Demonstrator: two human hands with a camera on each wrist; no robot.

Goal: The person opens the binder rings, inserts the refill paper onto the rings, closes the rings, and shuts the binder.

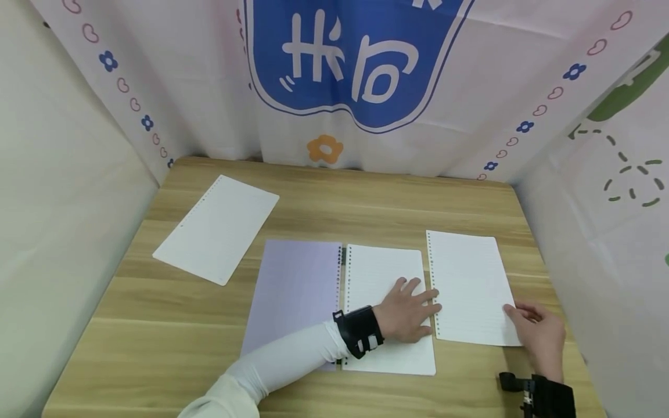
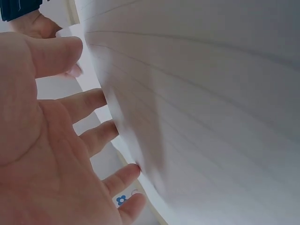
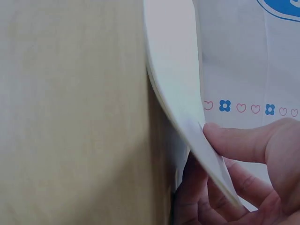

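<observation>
Loose-leaf stack [image 1: 465,273], white and faintly ruled, lies at the right of the desk [image 1: 366,203], with its punched edge facing the ring-hole notebook beside it. The right hand [image 1: 540,334] pinches its outer edge near the lower corner, thumb on top and fingers beneath; the right wrist view shows that edge bent up off the wood, several sheets thick, so the grip probably serves to keep the leaves together. The left hand [image 1: 410,310] is spread wide and grips nothing: it lies across the lined pages [image 1: 384,267] of the notebook, fingertips reaching the stack's punched edge, a pose that likely steadies that side. Left of the pages, the lavender cover [image 1: 298,290] lies flat, its own row of holes along the spine, perhaps laid wide so both rows stay reachable. Farther back on the left, another white sheet [image 1: 216,229] rests askew, well apart from the notebook, seemingly just set out of the way. As for writing, no title or brand can be made out on the paper or cover; behind the desk, the curtain [image 1: 209,104] bears a blue panel [image 1: 381,119] with large white stylised lettering, cut off at the top, which I cannot read with certainty
</observation>
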